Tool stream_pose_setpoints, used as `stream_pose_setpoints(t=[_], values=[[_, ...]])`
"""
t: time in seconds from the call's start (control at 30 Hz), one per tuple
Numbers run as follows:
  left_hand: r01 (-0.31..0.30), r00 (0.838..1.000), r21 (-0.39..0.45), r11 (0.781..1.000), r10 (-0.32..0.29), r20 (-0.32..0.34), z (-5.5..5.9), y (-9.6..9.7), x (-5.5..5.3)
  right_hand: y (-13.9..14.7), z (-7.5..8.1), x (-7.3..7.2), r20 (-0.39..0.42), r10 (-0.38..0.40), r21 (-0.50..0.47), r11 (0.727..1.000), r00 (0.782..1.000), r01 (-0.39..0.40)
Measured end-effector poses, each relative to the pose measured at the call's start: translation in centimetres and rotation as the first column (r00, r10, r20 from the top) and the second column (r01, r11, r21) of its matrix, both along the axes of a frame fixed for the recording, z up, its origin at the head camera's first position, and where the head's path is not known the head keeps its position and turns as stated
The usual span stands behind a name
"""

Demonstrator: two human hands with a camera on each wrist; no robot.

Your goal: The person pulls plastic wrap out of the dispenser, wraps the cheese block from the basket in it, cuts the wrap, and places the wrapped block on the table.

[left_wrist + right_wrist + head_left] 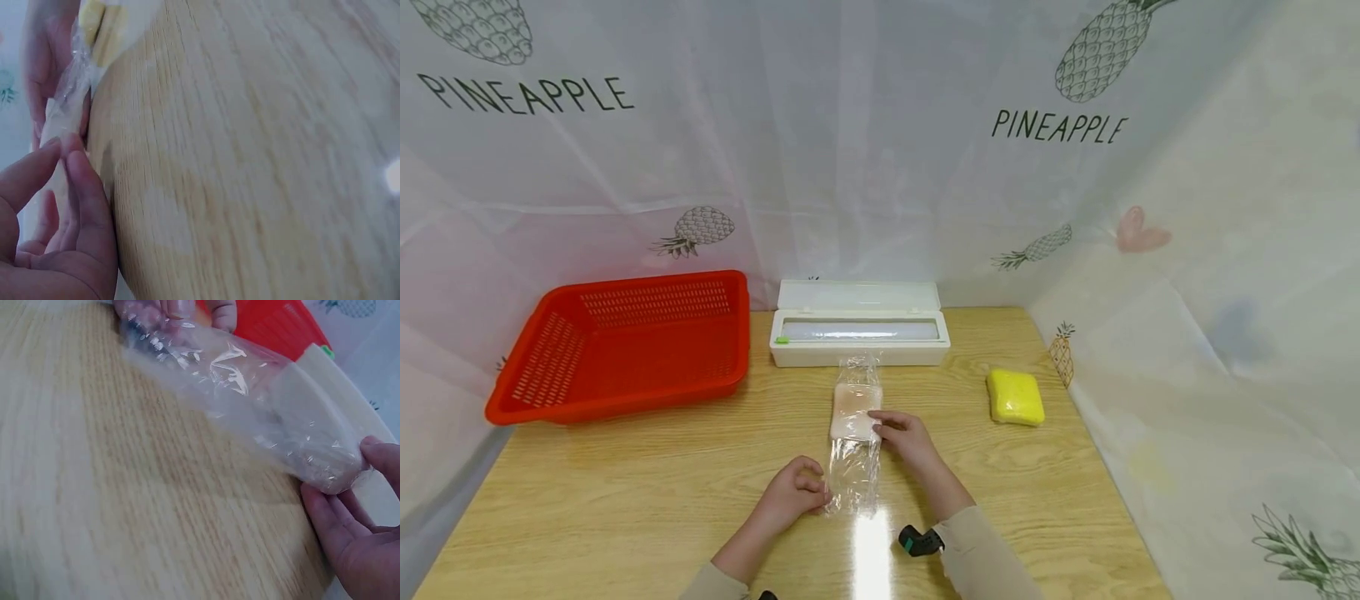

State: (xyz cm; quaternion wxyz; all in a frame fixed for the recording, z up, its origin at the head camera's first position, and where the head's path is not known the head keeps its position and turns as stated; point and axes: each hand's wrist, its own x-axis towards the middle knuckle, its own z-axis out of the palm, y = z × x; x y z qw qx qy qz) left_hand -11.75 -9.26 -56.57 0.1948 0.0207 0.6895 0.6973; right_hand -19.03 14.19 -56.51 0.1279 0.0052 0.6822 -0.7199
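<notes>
A pale, beige-white block (pixel 854 411) with rounded corners lies on the table within a strip of clear cling film (pixel 853 479). The strip runs from the white film dispenser (pixel 859 355) toward the person. My left hand (pixel 795 487) pinches the film's near left corner between thumb and fingertips, also seen in the left wrist view. My right hand (pixel 907 439) grips the block's right edge through the film. In the right wrist view its thumb lies over the block and the fingers (pixel 331 519) reach under its edge.
On the left stands a red perforated basket (pixel 741 333). A yellow block (pixel 1015 397) with a shiny surface sits on the right of the wooden table (pixel 625 500). The dispenser's lid (pixel 859 294) is raised, against a pineapple-print curtain (pixel 865 167) behind and at the sides.
</notes>
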Motion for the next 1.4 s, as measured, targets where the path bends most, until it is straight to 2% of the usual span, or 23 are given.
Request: stream_pose_setpoints(t=[0.1, 0.2, 0.3, 0.5, 0.67, 0.77, 0.87, 0.97, 1.07, 1.2, 1.23, 1.33, 1.4], values=[[0.03, 1.0, 0.017, 0.999, -0.03, 0.001, -0.1, 0.0, -0.1, 0.4, -0.5, 0.6, -0.006, -0.003, -0.062, 0.998, 1.0, 0.003], [0.053, 0.999, 0.017, 0.998, -0.053, 0.001, -0.3, -0.2, -0.1, 0.9, -0.9, 1.6, 0.021, -0.007, -0.135, 0.991, 1.0, 0.01], [0.069, 0.998, 0.016, 0.998, -0.069, 0.001, -0.5, -0.4, -0.1, 1.3, -1.3, 2.9, 0.061, 0.008, -0.168, 0.986, 0.998, 0.003], [0.101, 0.995, 0.04, 0.994, -0.101, -0.007, -0.8, -0.5, -0.1, 1.9, -1.1, 5.3, 0.089, 0.077, -0.149, 0.987, 0.993, -0.063], [0.13, 0.991, 0.018, 0.991, -0.13, 0.007, -0.8, -0.7, 0.1, 2.7, -0.8, 6.6, 0.075, 0.19, -0.11, 0.977, 0.979, -0.181], [0.153, 0.988, -0.038, 0.987, -0.154, -0.021, -0.7, -1.0, 0.2, 3.2, -0.9, 7.1, 0.043, 0.281, -0.081, 0.958, 0.959, -0.277], [0.182, 0.978, -0.076, 0.98, -0.189, -0.088, -0.6, -1.3, 0.3, 3.4, -1.2, 7.3, -0.012, 0.354, -0.029, 0.935, 0.935, -0.354], [0.203, 0.968, -0.077, 0.976, -0.211, -0.135, -0.3, -1.5, 0.4, 3.3, -1.4, 7.3, -0.071, 0.365, 0.054, 0.931, 0.928, -0.362], [0.167, 0.974, -0.086, 0.982, -0.178, -0.141, 0.1, -1.2, 0.3, 3.1, -1.3, 7.3, -0.124, 0.31, 0.104, 0.949, 0.942, -0.299], [0.049, 0.988, -0.138, 0.989, -0.068, -0.136, 1.0, -0.4, -0.1, 2.7, -0.8, 7.1, -0.172, 0.221, 0.09, 0.974, 0.96, -0.208], [0.019, 0.989, -0.156, 0.988, -0.041, -0.141, 1.3, -0.2, -0.3, 2.5, -0.3, 7.1, -0.182, 0.204, 0.087, 0.978, 0.962, -0.191], [-0.064, 0.983, -0.185, 0.981, 0.03, -0.182, 2.4, 0.3, -0.7, 2.0, 1.4, 6.9, -0.2, 0.156, 0.089, 0.986, 0.967, -0.14], [-0.123, 0.966, -0.203, 0.971, 0.07, -0.249, 2.9, 0.5, -1.2, 1.6, 2.8, 6.7, -0.223, 0.125, 0.104, 0.989, 0.967, -0.104]])
